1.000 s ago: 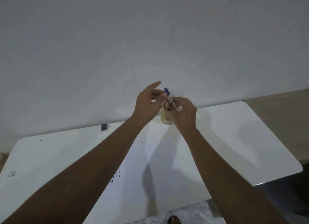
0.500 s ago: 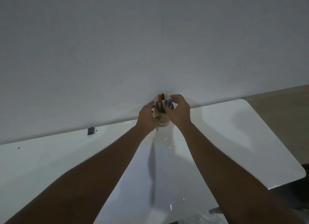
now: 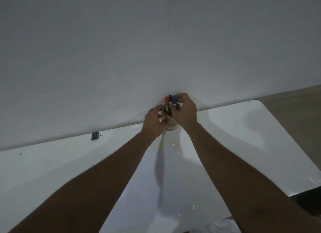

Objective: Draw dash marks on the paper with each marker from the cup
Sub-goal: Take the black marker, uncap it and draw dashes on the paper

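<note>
Right hand [image 3: 185, 112]: reached to the far edge of the table, fingers curled over the top of the cup, fingertips closed on the blue marker [image 3: 174, 100] at its cap end.

Left hand [image 3: 153, 122]: wrapped round the left side of the cup [image 3: 171, 124], thumb and fingers against its wall, holding it in place.

Cup: pale, upright, standing near the far edge of the table just in front of the wall, its lower part visible between the two hands.

Markers, three, upright in the cup, caps up, side by side: red marker [image 3: 166, 101] on the left, black marker [image 3: 170, 99] in the middle, blue marker on the right under the right hand's fingers.

Paper [image 3: 147, 189]: white sheet lying flat on the table between the two forearms, nearer the person than the cup; no marks could be made out on the part in view.

Table [image 3: 243, 137]: white, glossy, rounded corner at far right, pushed against the wall.

Wall [image 3: 156, 41]: plain, pale.

Small dark object [image 3: 94, 135]: at the table's far edge, well to the left of the cup; kind could not be told.
</note>
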